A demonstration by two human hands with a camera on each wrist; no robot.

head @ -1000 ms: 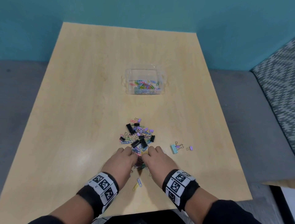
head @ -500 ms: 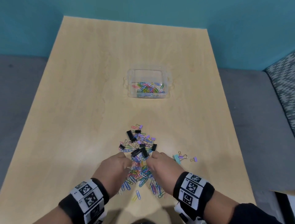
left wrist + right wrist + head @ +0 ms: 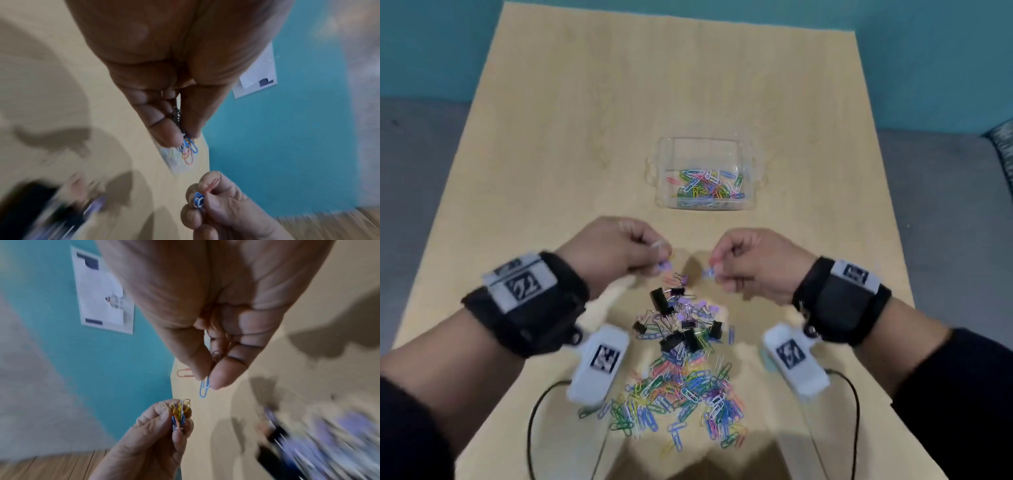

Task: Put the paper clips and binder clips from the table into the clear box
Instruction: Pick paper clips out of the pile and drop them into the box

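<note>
A clear box [image 3: 749, 161] with coloured paper clips in it stands mid-table. Between the box and the pile, my left hand [image 3: 661, 260] is raised off the table and pinches a bunch of paper clips [image 3: 188, 147]. My right hand [image 3: 714, 270] is level with it and pinches a few paper clips [image 3: 204, 388]. Below the hands lies a pile of black and lilac binder clips [image 3: 681, 322], and nearer me a spread of coloured paper clips [image 3: 681, 394]. The wrist views are blurred toward the pile.
The wooden table [image 3: 551, 137] ends at a teal wall [image 3: 928, 51] behind. Grey floor lies on both sides. Wrist cameras with cables [image 3: 530, 428] hang under my forearms over the near edge. A white paper sheet [image 3: 102, 293] is on the wall.
Both hands left the near side of the pile, each taking paper clips, and rose forward toward the box. The paper clips that the hands covered now lie spread in view.
</note>
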